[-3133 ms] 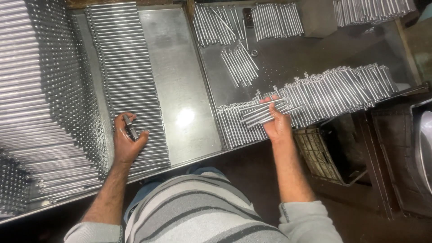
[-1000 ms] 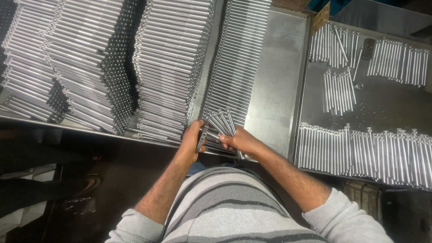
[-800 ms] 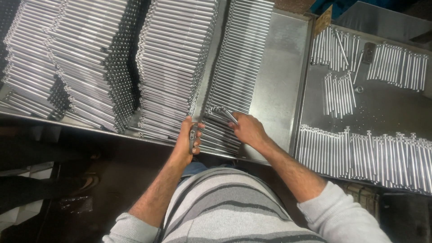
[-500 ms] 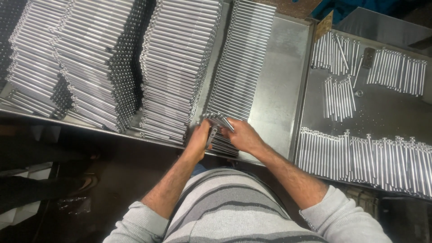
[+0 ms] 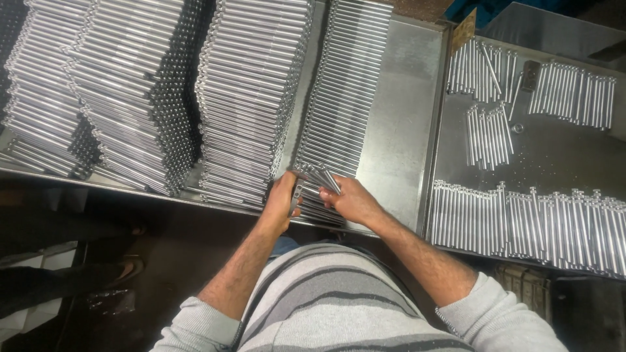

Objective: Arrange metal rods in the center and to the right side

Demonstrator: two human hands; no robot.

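Hands meet over a small bundle of metal rods point(image 5: 317, 177) at the near edge of a steel desk point(image 5: 398, 130), seen from a head-worn camera looking straight down. The left hand point(image 5: 282, 199) cups the bundle's left end from 9 o'clock, fingers point(image 5: 289, 189) curled and closed around the rod ends; the right hand point(image 5: 352, 199) comes in from 3 o'clock, its fingers closed on the other end. The bundle lies fanned slightly, resting on the near end of a flat single-layer row of rods point(image 5: 342, 98) that runs away toward 12 o'clock.

At 10 and 11 o'clock stand tall stacked banks of rods point(image 5: 251, 98), layered many deep, with further stacks point(image 5: 98, 85) beyond them at 9 o'clock. At 2 and 3 o'clock a second steel tray point(image 5: 554, 156) carries short loose groups of rods point(image 5: 486, 133) and a long rank of rods point(image 5: 528, 221) lined up along its near edge. The person wears a grey striped sweater point(image 5: 339, 300).

The rods look stiff, smooth and slender, likely light singly but weighty as a handful. Polished round stock of this kind probably slides and rolls easily, so a bundle would handle best gripped at both ends, as here, with the fingers wrapped round to keep the pieces from splaying or slipping out endwise. They appear sturdy, though a dropped handful could scatter the neat row beneath.
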